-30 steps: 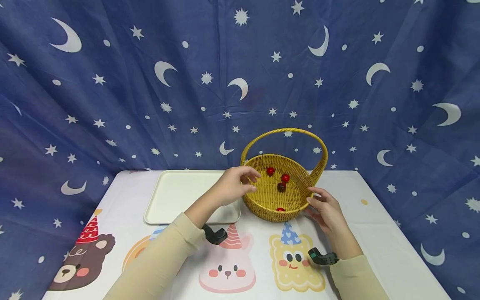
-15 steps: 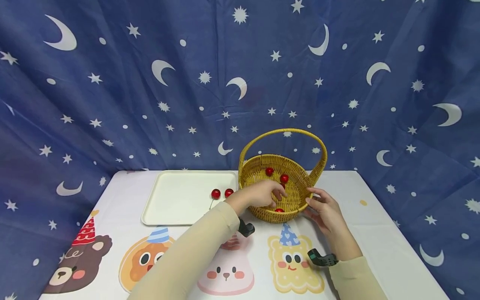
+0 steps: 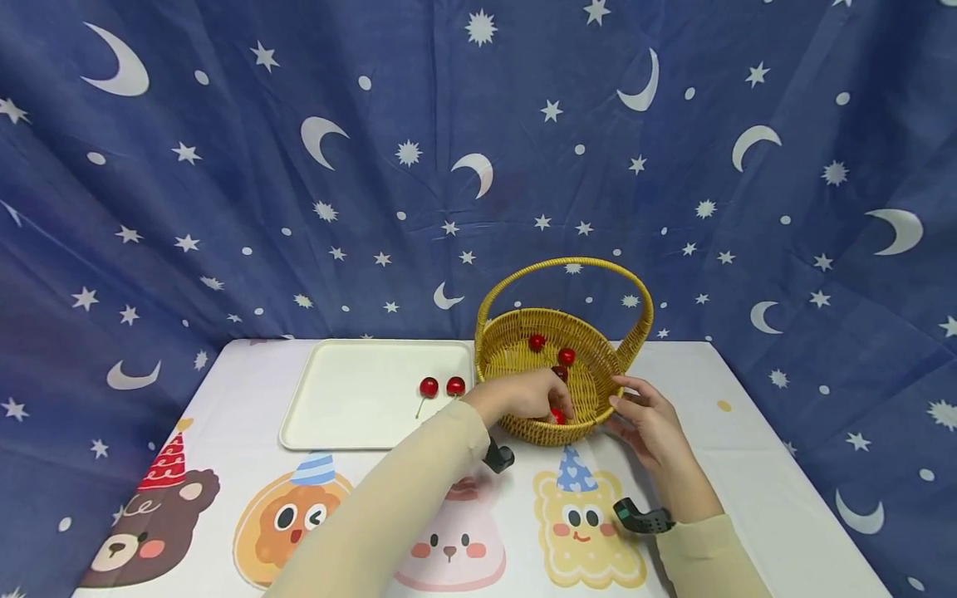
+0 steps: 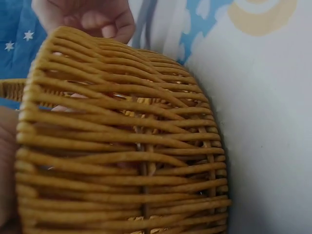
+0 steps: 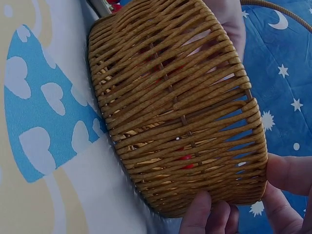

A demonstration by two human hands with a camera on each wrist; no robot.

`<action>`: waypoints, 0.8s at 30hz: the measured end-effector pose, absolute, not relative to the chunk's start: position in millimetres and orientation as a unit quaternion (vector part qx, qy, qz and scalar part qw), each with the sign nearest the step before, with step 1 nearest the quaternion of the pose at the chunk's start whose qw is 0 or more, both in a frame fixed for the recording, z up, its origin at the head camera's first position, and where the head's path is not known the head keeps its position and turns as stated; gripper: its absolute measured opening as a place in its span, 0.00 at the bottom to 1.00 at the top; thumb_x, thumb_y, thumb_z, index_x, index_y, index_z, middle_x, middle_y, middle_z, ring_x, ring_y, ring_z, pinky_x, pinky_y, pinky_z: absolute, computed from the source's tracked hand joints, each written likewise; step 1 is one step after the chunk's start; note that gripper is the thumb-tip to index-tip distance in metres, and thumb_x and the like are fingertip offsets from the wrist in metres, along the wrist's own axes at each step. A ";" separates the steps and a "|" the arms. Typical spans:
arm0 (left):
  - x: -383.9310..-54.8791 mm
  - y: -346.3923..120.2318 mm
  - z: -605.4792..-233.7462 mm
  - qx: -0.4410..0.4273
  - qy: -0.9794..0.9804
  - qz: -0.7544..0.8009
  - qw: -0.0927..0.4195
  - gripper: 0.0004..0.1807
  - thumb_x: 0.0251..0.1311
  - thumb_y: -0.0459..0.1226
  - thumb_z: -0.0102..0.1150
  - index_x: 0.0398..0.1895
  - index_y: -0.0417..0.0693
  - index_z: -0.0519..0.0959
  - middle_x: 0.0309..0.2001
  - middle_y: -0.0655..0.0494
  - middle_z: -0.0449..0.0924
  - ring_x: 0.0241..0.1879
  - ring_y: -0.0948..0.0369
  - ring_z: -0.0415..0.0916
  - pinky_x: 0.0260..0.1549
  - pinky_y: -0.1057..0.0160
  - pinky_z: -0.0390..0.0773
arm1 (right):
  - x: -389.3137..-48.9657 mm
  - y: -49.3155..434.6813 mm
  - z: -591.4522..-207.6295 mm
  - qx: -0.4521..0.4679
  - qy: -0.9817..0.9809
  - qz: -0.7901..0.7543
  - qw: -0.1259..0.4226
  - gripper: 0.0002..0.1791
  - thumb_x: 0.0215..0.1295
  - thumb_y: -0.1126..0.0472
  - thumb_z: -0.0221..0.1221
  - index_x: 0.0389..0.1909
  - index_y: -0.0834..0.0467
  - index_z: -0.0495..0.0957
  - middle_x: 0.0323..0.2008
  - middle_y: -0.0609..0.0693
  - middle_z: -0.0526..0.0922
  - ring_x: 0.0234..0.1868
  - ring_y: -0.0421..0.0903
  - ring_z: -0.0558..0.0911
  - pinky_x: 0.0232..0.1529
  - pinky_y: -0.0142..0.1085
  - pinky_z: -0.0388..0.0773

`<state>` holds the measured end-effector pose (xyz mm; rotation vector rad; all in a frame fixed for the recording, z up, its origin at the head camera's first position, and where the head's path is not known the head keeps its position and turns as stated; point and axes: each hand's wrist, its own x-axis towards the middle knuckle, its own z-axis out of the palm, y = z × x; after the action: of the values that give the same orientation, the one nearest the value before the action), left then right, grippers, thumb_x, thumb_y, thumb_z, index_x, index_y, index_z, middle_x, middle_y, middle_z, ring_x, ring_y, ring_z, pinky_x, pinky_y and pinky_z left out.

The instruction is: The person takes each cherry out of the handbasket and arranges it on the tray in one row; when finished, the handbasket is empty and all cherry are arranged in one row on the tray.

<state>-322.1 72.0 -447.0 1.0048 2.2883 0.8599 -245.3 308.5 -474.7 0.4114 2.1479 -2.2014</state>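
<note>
A round wicker basket (image 3: 523,320) with a tall arched handle stands on the table. My left hand (image 3: 532,394) reaches over its near left rim, and its bent fingers close about a red cherry (image 3: 557,416) low by the near wall. In the left wrist view the woven side hides most of that hand. My right hand (image 3: 649,419) grips the basket's right rim, with fingertips (image 5: 197,209) against the outer wall in the right wrist view. Further cherries lie in the basket: one at the back (image 3: 537,342), one to its right (image 3: 566,356), and a darker one (image 3: 560,373).
Left of the basket, nearly touching it, lies a shallow white tray (image 3: 351,399). Two cherries with stems, a left one (image 3: 429,387) and a right one (image 3: 455,385), are on its right side. A blue star-and-moon curtain (image 3: 389,166) hangs behind the table.
My left hand has moved right, from over the tray's edge down into the basket to the near cherry. Two cherries on the tray, earlier hidden, now show. The right hand stays on the rim.
</note>
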 end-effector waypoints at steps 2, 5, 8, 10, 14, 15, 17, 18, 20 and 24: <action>-321.5 69.3 -446.0 0.349 0.843 0.347 0.217 0.16 0.62 0.23 0.69 0.49 0.47 0.91 0.46 0.58 0.89 0.47 0.64 0.81 0.51 0.67 0.80 | -245.3 307.6 -474.8 0.132 0.693 -0.708 0.020 0.22 0.78 0.64 0.61 0.69 0.51 0.76 0.44 0.45 0.71 0.44 0.39 0.78 0.48 0.36 0.85; -319.5 63.2 -440.8 0.327 0.843 0.394 0.164 0.15 0.60 0.27 0.75 0.50 0.45 0.90 0.49 0.56 0.89 0.52 0.61 0.81 0.56 0.64 0.79 | -245.3 306.9 -474.9 0.132 0.694 -0.708 0.021 0.22 0.78 0.64 0.62 0.70 0.52 0.76 0.44 0.44 0.72 0.44 0.39 0.78 0.48 0.36 0.85; -315.6 53.6 -431.3 0.308 0.839 0.428 0.134 0.15 0.62 0.31 0.76 0.51 0.49 0.89 0.50 0.57 0.87 0.54 0.59 0.80 0.55 0.62 0.78 | -245.0 306.9 -474.9 0.132 0.695 -0.707 0.019 0.22 0.78 0.64 0.61 0.69 0.51 0.76 0.44 0.44 0.72 0.45 0.38 0.78 0.48 0.36 0.85; -311.7 45.6 -423.8 0.301 0.837 0.441 0.122 0.15 0.63 0.33 0.76 0.52 0.52 0.90 0.51 0.58 0.85 0.54 0.58 0.80 0.54 0.62 0.79 | -245.1 307.1 -474.5 0.133 0.694 -0.707 0.017 0.21 0.78 0.64 0.61 0.68 0.50 0.77 0.44 0.44 0.72 0.44 0.38 0.78 0.49 0.37 0.85; -300.4 22.5 -407.6 0.285 0.828 0.472 0.104 0.15 0.64 0.35 0.77 0.51 0.58 0.90 0.54 0.60 0.84 0.53 0.56 0.82 0.51 0.61 0.82 | -245.4 307.4 -473.8 0.129 0.693 -0.709 0.016 0.21 0.78 0.65 0.60 0.68 0.51 0.77 0.44 0.43 0.73 0.45 0.38 0.78 0.49 0.36 0.85; -296.7 14.9 -403.6 0.279 0.825 0.481 0.098 0.15 0.63 0.35 0.77 0.51 0.60 0.90 0.54 0.60 0.83 0.52 0.56 0.83 0.50 0.60 0.83 | -245.4 307.4 -473.9 0.129 0.693 -0.709 0.017 0.21 0.78 0.65 0.60 0.68 0.51 0.76 0.44 0.43 0.73 0.45 0.39 0.79 0.49 0.36 0.85; -291.4 -1.0 -397.7 0.273 0.817 0.501 0.086 0.16 0.62 0.33 0.77 0.51 0.59 0.90 0.55 0.59 0.83 0.50 0.55 0.85 0.48 0.60 0.85 | -245.3 307.3 -474.4 0.131 0.694 -0.707 0.018 0.21 0.78 0.65 0.60 0.69 0.51 0.76 0.44 0.43 0.73 0.45 0.39 0.79 0.48 0.36 0.85; -289.3 -9.5 -395.5 0.269 0.814 0.508 0.081 0.16 0.62 0.33 0.77 0.51 0.59 0.90 0.55 0.58 0.83 0.48 0.56 0.85 0.46 0.60 0.85 | -245.2 307.2 -474.8 0.133 0.695 -0.706 0.018 0.22 0.78 0.65 0.60 0.69 0.51 0.76 0.44 0.43 0.73 0.46 0.39 0.79 0.48 0.35 0.85; -286.2 -27.7 -394.3 0.261 0.812 0.517 0.074 0.17 0.63 0.32 0.76 0.52 0.58 0.89 0.54 0.56 0.84 0.45 0.57 0.85 0.39 0.60 0.86 | -244.4 306.4 -475.5 0.137 0.698 -0.703 0.018 0.22 0.78 0.64 0.61 0.70 0.51 0.75 0.45 0.43 0.74 0.46 0.39 0.80 0.48 0.35 0.85; -284.5 -68.9 -400.7 0.222 0.823 0.519 0.065 0.17 0.65 0.31 0.72 0.56 0.55 0.88 0.54 0.51 0.85 0.38 0.59 0.85 0.28 0.61 0.84 | -244.4 305.0 -476.2 0.137 0.700 -0.700 0.017 0.24 0.79 0.64 0.61 0.71 0.52 0.74 0.49 0.46 0.75 0.48 0.41 0.81 0.48 0.35 0.85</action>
<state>-284.5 -68.9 -400.7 0.6711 2.4835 1.5674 -244.4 305.0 -476.2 0.4259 2.1767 -2.1763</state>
